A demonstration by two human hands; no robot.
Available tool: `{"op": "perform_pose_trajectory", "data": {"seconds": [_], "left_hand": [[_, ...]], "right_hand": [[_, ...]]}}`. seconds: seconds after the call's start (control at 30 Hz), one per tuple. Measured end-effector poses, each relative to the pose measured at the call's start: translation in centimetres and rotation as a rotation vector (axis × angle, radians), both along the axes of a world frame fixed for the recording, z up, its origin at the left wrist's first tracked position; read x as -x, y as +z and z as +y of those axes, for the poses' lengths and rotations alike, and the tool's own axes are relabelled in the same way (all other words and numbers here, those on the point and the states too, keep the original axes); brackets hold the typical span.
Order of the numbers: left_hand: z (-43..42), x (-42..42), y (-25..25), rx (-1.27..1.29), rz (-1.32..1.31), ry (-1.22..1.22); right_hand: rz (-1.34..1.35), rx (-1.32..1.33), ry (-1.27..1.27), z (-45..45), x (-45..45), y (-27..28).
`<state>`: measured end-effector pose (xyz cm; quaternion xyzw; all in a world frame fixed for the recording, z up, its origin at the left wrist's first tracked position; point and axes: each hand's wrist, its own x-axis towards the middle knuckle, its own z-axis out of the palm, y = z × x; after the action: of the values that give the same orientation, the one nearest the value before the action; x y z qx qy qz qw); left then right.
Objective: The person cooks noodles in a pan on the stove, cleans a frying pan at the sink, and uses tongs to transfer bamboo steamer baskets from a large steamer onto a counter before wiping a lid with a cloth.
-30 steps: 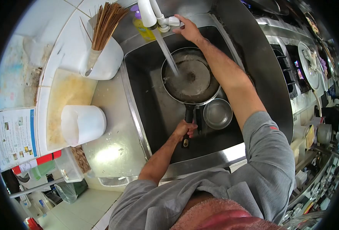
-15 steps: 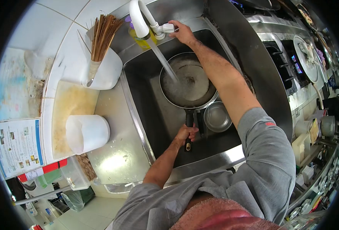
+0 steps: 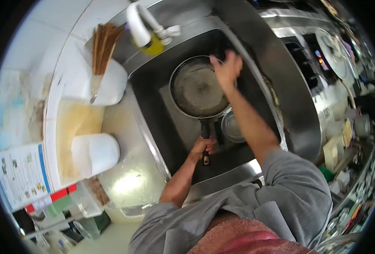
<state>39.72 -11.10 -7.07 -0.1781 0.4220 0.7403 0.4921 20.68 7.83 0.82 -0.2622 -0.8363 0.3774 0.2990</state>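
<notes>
A dark frying pan (image 3: pixel 196 91) lies in the sink (image 3: pixel 177 150) with its handle toward me. My left hand (image 3: pixel 204 146) is wrapped round that handle. Fingers spread and slightly blurred, my right hand (image 3: pixel 228 70) is over the pan's upper right rim, holding nothing. The white faucet (image 3: pixel 140 26) has no stream coming from its spout. A clear round bowl (image 3: pixel 233 127) is right of the pan's handle, partly hidden by my right forearm; a second black handle shows beside it.
Behind the faucet is a yellow soap bottle (image 3: pixel 152 46). Left of the sink stand a white holder (image 3: pixel 113 86) with a stick bundle (image 3: pixel 104 48) and a white container (image 3: pixel 96 153). A stove (image 3: pixel 300 63) with a plate (image 3: pixel 331 53) is at the right.
My right hand has left the faucet lever and come down over the pan, its fingers opening. The water stream has stopped. My left hand still grips the handle. The view has shifted slightly.
</notes>
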Motion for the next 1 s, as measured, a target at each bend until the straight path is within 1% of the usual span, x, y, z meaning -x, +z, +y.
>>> {"op": "perform_pose_trajectory", "data": {"seconds": [0.03,0.07,0.1,0.13,0.17,0.2,0.23,0.3,0.37,0.4,0.43,0.5,0.57,0.67,0.7,0.77,0.8,0.83,0.9,1.0], "left_hand": [[-0.3,-0.2,-0.3,0.045,-0.007,0.004],[-0.1,-0.4,-0.7,0.081,-0.011,-0.017],[-0.3,-0.6,-1.5,0.016,0.01,-0.007],[0.1,-0.5,-0.4,0.102,0.005,-0.021],[0.3,-0.6,-0.2,0.143,0.056,-0.023],[0.8,-0.8,0.1,0.056,0.077,0.071],[0.6,-0.9,-0.3,0.064,0.09,0.045],[0.6,-0.4,-0.8,0.046,0.137,0.03],[0.7,-0.7,-0.5,0.018,0.173,0.014],[0.9,-0.8,-0.1,0.026,0.189,0.004],[1.0,-0.7,0.4,0.038,0.208,-0.003],[1.4,-0.9,1.8,0.051,0.218,-0.008],[2.0,-1.7,3.7,0.088,0.203,0.048],[1.9,-2.3,6.0,0.141,0.239,0.031],[1.7,-2.9,7.0,0.158,0.25,0.036],[2.2,-3.8,9.8,0.125,0.259,0.081],[2.3,-4.4,11.1,0.114,0.27,0.085],[2.3,-5.0,12.1,0.106,0.277,0.091],[2.0,-6.3,14.1,0.086,0.293,0.116],[1.5,-8.7,18.0,0.093,0.278,0.132]], "right_hand": [[-0.213,0.247,-0.047,0.2,-4.1,-0.7],[-0.338,0.347,-0.133,-0.1,-7.1,-4.2],[-0.538,0.487,-0.158,-0.4,-9.0,-6.7],[-0.202,0.863,-0.119,-1.1,-10.9,-10.2],[-0.392,1.04,-0.163,-1.6,-11.6,-12.3],[-0.424,1.308,-0.144,-1.9,-11.9,-12.6],[-0.36,1.394,-0.076,-2.1,-12.4,-9.8],[-0.292,1.321,-0.227,-3.0,-11.7,-9.9],[-0.32,1.162,-0.155,-2.7,-12.1,-8.5],[-0.313,1.284,-0.119,-2.2,-12.1,-8.4],[-0.286,1.286,-0.121,-1.8,-12.1,-7.8],[-0.343,1.317,0.007,-1.3,-12.4,-6.9],[-0.297,1.3,-0.027,-1.5,-12.9,-5.9],[-0.149,1.423,-0.042,-2.0,-14.2,-5.1],[-0.145,1.43,-0.042,-1.8,-14.6,-4.3],[-0.09,1.482,0.137,-1.2,-15.6,-1.2],[-0.035,1.423,0.076,-1.4,-16.0,0.0],[-0.034,1.433,0.077,-1.3,-16.6,1.4],[-0.01,1.374,0.121,-1.1,-17.9,4.3],[0.019,1.402,0.193,-1.0,-20.2,8.1]]}}
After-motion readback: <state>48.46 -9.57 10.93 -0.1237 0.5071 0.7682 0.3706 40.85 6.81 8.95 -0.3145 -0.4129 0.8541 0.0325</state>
